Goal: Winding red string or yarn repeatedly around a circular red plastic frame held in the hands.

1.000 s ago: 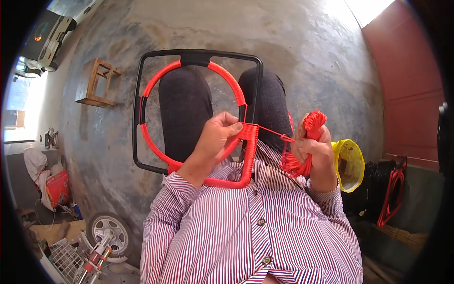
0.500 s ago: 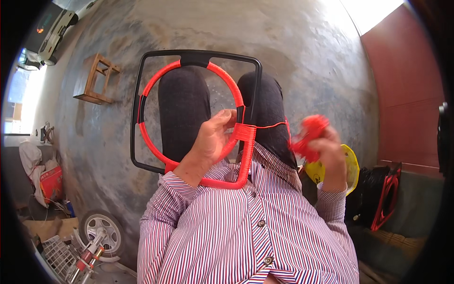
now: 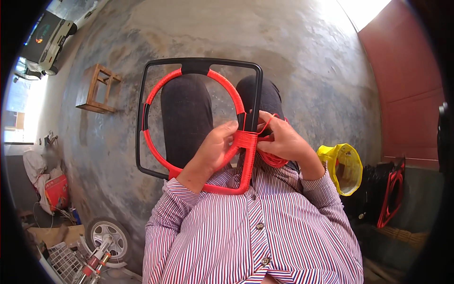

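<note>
In the head view, the frame [image 3: 247, 139] sits over the legs [image 3: 187, 120], its ring gripped by the left hand [image 3: 213, 147], some fingers hidden. The right hand [image 3: 288, 141] grasps red cord [image 3: 274, 160], partly covering it; its fingertips beside the frame are hard to make out.

Wooden stool [image 3: 95, 85] on a stained concrete floor [image 3: 321, 71], far left.
A vehicle [image 3: 48, 56] shows beyond it; a spoked wheel [image 3: 108, 235] and white grid basket [image 3: 65, 261] occupy the near left, below a red box [image 3: 57, 190] and pale sack [image 3: 35, 163]. At right, a yellow open-topped container [image 3: 329, 156] sits near a dark red panel [image 3: 402, 85].
</note>
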